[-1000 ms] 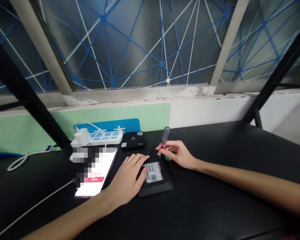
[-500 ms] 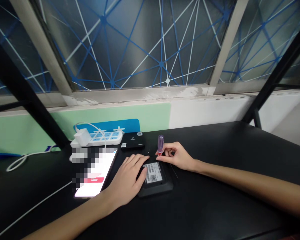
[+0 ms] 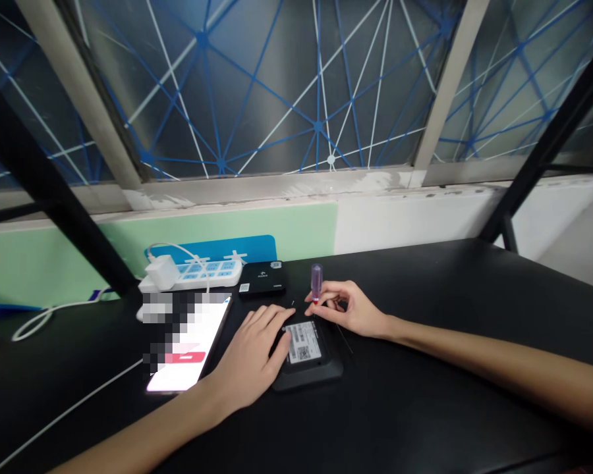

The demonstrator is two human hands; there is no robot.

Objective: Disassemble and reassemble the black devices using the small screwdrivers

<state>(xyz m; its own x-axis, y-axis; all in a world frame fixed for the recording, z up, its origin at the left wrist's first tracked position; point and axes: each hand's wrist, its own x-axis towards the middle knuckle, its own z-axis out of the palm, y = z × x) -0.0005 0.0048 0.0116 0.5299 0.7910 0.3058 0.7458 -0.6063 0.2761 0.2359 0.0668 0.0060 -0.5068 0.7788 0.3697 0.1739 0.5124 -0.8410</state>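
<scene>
Between the fingers and thumb of my right hand (image 3: 352,307) is a small screwdriver (image 3: 317,282) with a clear purple handle and a red collar. It stands upright over the far edge of a black box-shaped device (image 3: 309,376) bearing a white label with barcodes. My fingers hide the screwdriver's tip. My left hand (image 3: 254,355) lies flat on the left side of this device, thumb along the label's edge and fingers stretched forward. A tiny pale metal piece, perhaps a screw (image 3: 293,303), lies just beyond my left fingertips.
Left of my hands lies a lit phone or tablet (image 3: 190,359), partly pixelated. Behind it are a white power strip (image 3: 222,271) with a plugged charger (image 3: 163,271) and a second black box (image 3: 263,279). A white cable (image 3: 69,416) crosses the black table (image 3: 449,395) at left.
The screwdriver and my right fingertips have shifted very slightly up and to the left. My left hand and the device stay in place.
</scene>
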